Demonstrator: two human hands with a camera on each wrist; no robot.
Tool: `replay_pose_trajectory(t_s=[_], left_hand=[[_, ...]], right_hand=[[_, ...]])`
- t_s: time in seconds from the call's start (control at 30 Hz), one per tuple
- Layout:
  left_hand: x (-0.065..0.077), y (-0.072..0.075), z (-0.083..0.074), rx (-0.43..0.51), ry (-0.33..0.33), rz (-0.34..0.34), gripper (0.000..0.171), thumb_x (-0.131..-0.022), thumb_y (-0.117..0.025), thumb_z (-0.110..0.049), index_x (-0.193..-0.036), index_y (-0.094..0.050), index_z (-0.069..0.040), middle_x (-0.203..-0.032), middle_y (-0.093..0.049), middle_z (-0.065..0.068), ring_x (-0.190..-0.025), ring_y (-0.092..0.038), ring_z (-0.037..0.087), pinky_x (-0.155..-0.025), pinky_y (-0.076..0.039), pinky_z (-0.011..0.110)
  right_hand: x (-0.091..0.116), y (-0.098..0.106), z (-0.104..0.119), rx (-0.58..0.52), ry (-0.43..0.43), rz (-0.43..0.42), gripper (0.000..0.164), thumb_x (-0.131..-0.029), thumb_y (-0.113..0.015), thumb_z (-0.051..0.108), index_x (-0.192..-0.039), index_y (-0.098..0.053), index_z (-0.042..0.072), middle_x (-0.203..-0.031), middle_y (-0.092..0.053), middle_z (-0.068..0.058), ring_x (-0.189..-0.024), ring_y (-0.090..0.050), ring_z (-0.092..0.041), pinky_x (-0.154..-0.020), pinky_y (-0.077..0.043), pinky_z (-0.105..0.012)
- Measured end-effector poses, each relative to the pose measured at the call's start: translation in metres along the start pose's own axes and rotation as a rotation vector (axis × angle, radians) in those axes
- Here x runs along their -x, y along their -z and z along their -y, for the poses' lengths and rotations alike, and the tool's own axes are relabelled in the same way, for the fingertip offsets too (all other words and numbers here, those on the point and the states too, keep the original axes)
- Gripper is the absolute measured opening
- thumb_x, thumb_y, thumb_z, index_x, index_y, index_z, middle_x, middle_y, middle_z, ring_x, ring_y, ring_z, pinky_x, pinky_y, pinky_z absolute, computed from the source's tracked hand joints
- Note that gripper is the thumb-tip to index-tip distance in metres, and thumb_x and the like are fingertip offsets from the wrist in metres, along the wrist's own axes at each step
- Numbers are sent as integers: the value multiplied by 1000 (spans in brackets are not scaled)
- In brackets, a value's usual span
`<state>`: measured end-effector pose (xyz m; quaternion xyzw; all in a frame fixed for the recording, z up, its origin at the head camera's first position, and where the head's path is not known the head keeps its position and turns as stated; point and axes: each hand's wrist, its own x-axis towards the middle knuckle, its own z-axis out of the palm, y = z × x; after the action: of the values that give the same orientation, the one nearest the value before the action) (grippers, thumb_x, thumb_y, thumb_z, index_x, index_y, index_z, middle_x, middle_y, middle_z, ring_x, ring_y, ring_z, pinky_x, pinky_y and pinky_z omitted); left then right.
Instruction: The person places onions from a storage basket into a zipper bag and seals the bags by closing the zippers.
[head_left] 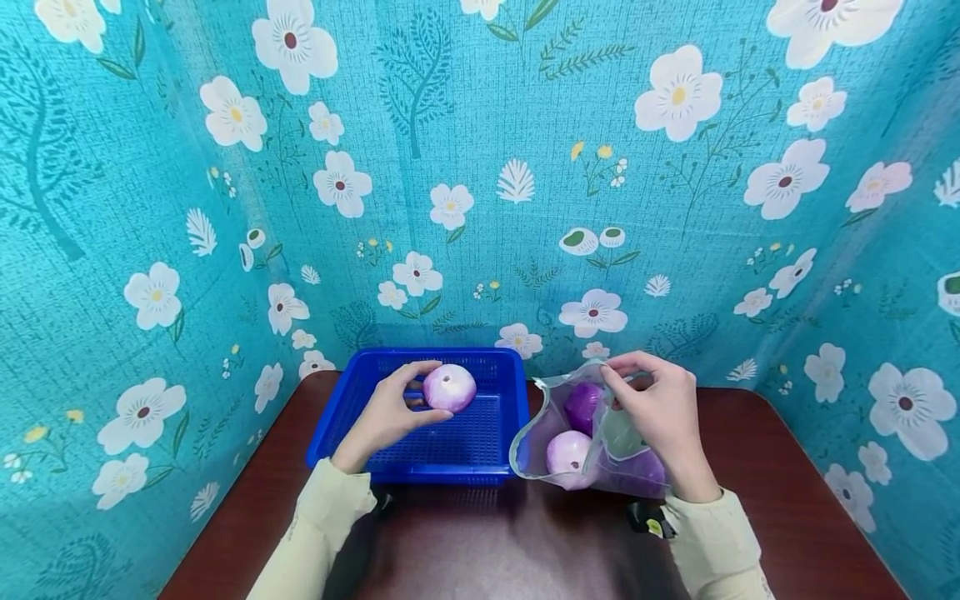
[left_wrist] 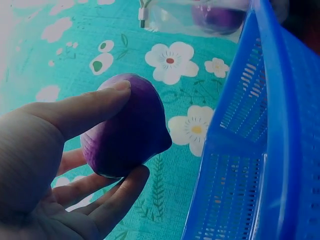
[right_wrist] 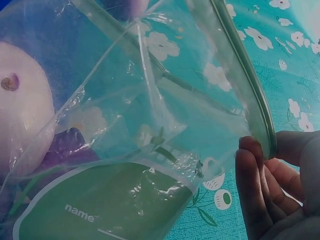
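Note:
My left hand (head_left: 388, 410) grips a purple-and-white onion (head_left: 452, 390) between thumb and fingers, above a blue plastic basket (head_left: 517, 367). In the left wrist view the same onion (left_wrist: 131, 125) shows its purple side and pointed tip. At the right, my right hand (head_left: 662, 410) pinches the rim of a clear zip bag (head_left: 621, 433), whose mouth gapes open. Inside the bag are a pale onion (head_left: 567, 458), a darker purple onion (head_left: 583, 407) and another purple shape (head_left: 643, 473) partly hidden by the plastic. A green label (right_wrist: 100, 205) on the bag reads "name".
The basket and bag stand side by side on a dark brown table (head_left: 465, 550). Blue-green flowered cloth (head_left: 480, 275) hangs behind the table and along both sides. No onion shows on the visible part of the basket floor.

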<state>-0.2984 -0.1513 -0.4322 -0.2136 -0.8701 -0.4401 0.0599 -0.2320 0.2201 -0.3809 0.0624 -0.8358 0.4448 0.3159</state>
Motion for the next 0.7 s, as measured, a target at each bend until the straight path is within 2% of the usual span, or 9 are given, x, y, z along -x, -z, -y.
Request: replay_pose_trajectory(t_s=[0.3, 0.7], left_hand=[[6, -9, -21, 39, -62, 26, 77, -79, -91, -36, -146, -56, -26, -146, -59, 6, -125, -65, 33, -96, -58, 54], [13, -15, -46, 71, -135, 43, 76, -78, -93, -32, -145, -57, -30, -141, -61, -3, -127, -60, 22, -95, -60, 42]], right_hand=[[0, 0, 0, -4, 28, -12, 4, -92, -78, 12, -91, -79, 8, -79, -76, -9, -49, -64, -6, -46, -48, -21], [0, -2, -1, -15, 20, -3, 4, -92, -79, 13, -91, -79, 9, -79, -75, -8, -49, -64, -6, -46, -49, -23]])
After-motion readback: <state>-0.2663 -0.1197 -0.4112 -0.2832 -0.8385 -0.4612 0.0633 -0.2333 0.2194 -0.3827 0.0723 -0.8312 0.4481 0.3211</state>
